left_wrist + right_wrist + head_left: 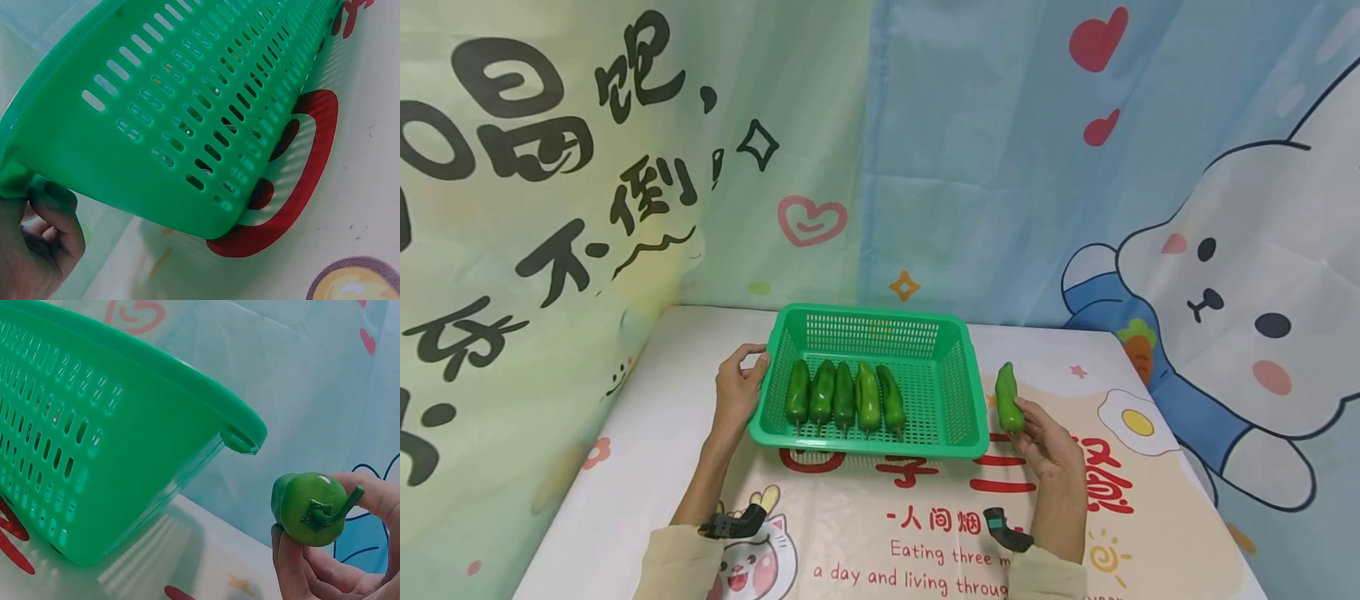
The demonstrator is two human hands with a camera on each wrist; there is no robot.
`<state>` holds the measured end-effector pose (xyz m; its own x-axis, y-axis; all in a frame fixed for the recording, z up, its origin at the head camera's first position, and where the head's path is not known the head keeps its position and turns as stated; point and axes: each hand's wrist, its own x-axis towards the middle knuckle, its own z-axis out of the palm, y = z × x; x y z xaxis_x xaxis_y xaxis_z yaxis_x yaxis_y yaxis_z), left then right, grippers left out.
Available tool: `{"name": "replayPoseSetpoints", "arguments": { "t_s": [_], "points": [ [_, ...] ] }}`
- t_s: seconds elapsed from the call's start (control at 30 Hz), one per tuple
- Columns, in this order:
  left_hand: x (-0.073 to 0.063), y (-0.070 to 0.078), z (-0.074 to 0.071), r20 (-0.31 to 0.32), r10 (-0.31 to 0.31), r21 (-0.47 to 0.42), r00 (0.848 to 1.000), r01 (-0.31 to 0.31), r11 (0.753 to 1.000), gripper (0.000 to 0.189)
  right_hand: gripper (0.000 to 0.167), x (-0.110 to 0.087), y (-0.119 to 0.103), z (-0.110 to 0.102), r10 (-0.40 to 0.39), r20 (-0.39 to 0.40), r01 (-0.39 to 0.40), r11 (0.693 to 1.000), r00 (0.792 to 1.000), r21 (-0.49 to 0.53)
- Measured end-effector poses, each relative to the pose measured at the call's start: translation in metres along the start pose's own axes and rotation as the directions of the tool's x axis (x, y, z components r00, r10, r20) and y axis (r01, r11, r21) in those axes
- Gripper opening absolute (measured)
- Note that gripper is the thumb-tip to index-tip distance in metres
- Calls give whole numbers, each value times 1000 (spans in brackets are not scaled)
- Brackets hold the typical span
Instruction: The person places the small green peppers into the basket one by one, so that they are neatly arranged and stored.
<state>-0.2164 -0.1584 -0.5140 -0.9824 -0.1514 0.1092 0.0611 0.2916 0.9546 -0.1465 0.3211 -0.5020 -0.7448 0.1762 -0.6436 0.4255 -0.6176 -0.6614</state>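
Note:
A green plastic basket (880, 450) with slotted walls stands on the table, and several green peppers (844, 396) lie side by side in its left half, stems toward me. My left hand (739, 387) grips the basket's left rim, thumb and fingers curled at its edge, as the left wrist view (47, 234) also shows. To the right of the basket, my right hand (1048, 437) holds one more green pepper (1008, 398) between thumb and fingers. In the right wrist view its stem end (315, 512) faces the camera, apart from the basket wall.
The table (647, 400) wears a white and beige printed cover with red characters and cartoon figures. Behind it hangs a printed cloth backdrop (955, 192) with a rabbit at right. A dark strap (733, 523) is on each wrist.

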Motion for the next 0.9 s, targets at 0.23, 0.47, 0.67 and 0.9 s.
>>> {"name": "replayPoseSetpoints", "arguments": {
  "t_s": [0.23, 0.47, 0.67, 0.9],
  "points": [
    [-2, -1, 1, -1, -3, -1, 1000, 3, 1000, 32, 23, -6, 3, 1, -44, 9, 44, 997, 999, -71],
    [-2, 0, 1, -1, -5, -2, 1000, 5, 1000, 32, 24, -9, 3, 3, -66, 21, 68, 991, 998, -114],
    [-2, 0, 1, -3, -7, 4, 1000, 7, 1000, 33, 24, -11, 1, 6, -60, 19, 62, 990, 998, -124],
    [-2, 2, 1, 0, -6, 3, 1000, 6, 1000, 33, 27, -13, 0, 10, -96, 48, 102, 983, 994, -150]
  ]
}}
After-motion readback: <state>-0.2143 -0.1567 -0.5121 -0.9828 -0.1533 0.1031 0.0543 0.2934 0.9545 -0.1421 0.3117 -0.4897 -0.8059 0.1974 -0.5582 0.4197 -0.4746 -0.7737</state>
